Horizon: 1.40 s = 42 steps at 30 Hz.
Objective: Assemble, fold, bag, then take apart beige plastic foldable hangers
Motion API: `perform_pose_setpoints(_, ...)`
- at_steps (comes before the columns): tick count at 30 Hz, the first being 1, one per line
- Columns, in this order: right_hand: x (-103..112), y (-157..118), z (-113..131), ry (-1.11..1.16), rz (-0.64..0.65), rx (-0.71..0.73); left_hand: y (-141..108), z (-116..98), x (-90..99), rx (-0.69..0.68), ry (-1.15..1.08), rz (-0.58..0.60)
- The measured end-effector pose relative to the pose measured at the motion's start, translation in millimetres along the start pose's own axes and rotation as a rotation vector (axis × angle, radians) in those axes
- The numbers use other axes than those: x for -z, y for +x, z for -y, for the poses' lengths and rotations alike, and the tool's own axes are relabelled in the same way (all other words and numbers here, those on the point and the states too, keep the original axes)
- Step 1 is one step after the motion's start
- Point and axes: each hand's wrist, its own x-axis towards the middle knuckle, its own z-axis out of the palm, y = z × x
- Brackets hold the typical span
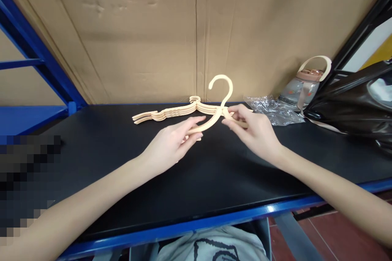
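A cream hanger [228, 94] is held above the black tabletop, its hook pointing up and curling to the left. My left hand [171, 140] pinches the hanger's left arm between thumb and fingers. Near the neck, the fingers of my right hand [252, 132] are closed on the right arm of the same hanger. Behind my hands, a stack of similar cream hangers [180, 111] lies on the table, hooks towards the cardboard; the held hanger and my right hand cover part of its right end.
Crumpled clear plastic [275, 110] lies at the back right. Beside it stand a clear bottle [301, 89] with a cream handle and a shiny black bag [343, 106]. Cardboard [137, 36] rises behind the black table [214, 183], which has a blue front edge. A blue frame [39, 49] is at left.
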Motion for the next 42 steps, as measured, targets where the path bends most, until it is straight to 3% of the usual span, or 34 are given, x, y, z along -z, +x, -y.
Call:
perform_pose_setpoints(8, 4, 13, -25, 0.172, -0.111, -0.201, 11, 14, 23.5, 0.184, 0.049, -0.225)
perform_pose_setpoints(11, 11, 16, -24, 0.100, -0.081, -0.223, 12, 21, 27.6, 0.254, 0.197, -0.143)
perform_pose_setpoints(17, 16, 18, -22, -0.052, 0.272, -0.157, 7, 33, 20.8, 0.374, 0.391, 0.094)
perform_pose_setpoints(27, 10, 17, -25, -0.131, 0.555, -0.097, 8, 35, 8.1, 0.418, 0.277, 0.204)
perform_pose_setpoints(33, 7, 13, -23, -0.221, 0.619, -0.079, 6, 38, 13.8, 0.357, 0.279, 0.255)
perform_pose_setpoints(35, 4, 12, -21, -0.285, 0.585, -0.044, 6, 39, 15.2, 0.339, 0.285, 0.255)
perform_pose_setpoints(38, -1, 7, -14, -0.321, 0.433, 0.114, 5, 39, 15.1, 0.329, 0.247, 0.244)
perform_pose_setpoints(40, -6, 2, -5, -0.247, 0.352, 0.270, 6, 39, 14.2, 0.331, 0.230, 0.223)
perform_pose_setpoints(42, -10, -3, 5, -0.132, 0.351, 0.419, 7, 38, 13.4, 0.323, 0.233, 0.189)
